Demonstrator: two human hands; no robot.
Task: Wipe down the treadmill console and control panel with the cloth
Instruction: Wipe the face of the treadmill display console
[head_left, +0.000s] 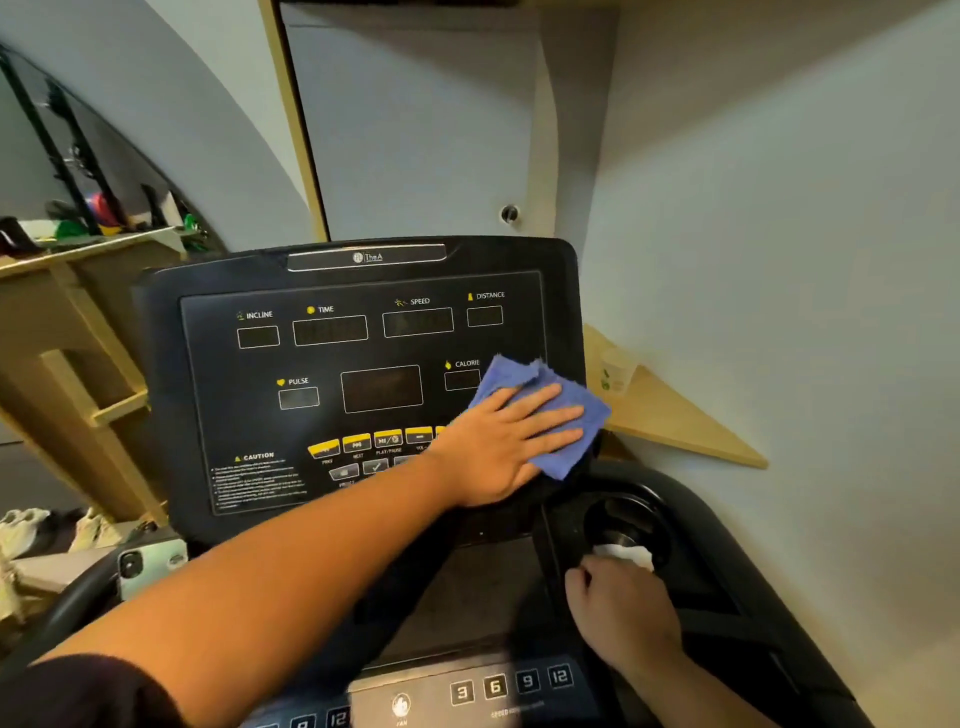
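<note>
The black treadmill console (332, 291) fills the middle of the view, with dark readouts labelled incline, time, speed, distance, pulse and calorie. A blue cloth (550, 415) lies flat on the console's lower right corner. My left hand (504, 447) reaches across from the left and presses the cloth against the panel, fingers spread, covering some of the yellow buttons (374, 440). My right hand (621, 608) rests low on the right by the round cup holder (631, 525), closed on something white that I cannot identify. The lower control panel (511, 686) shows numbered speed keys.
A wall stands close on the right, with a wooden corner shelf (670, 415) holding a pale cup (618, 370). A phone (150, 564) sits in the left tray. Wooden shelving (78, 322) and shoes (31, 527) are at the left.
</note>
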